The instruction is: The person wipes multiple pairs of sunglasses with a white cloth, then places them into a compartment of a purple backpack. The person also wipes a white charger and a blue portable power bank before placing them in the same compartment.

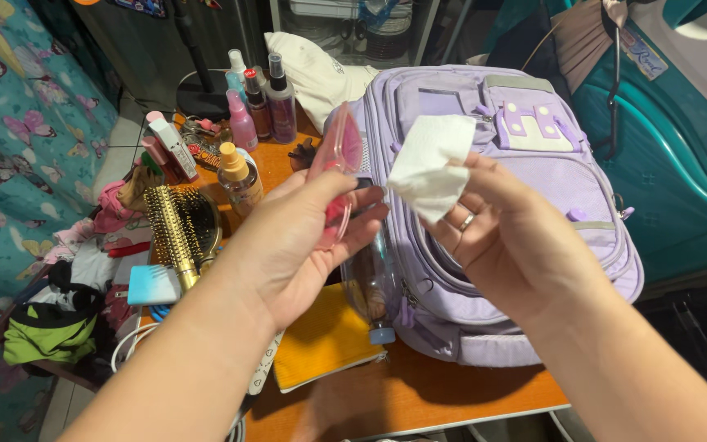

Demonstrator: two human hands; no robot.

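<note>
Holding a pink clear pouch upright in the left hand, fingers closed round it, while the right hand pinches a folded white tissue beside it, both above the lilac backpack. Wiping looks underway; tissue must meet pouch squarely.

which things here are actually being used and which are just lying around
In use:
left hand holding pink pouch
right hand holding white tissue

Lying about:
purple backpack
spray bottles
gold hairbrush
yellow cloth
white cap
</note>
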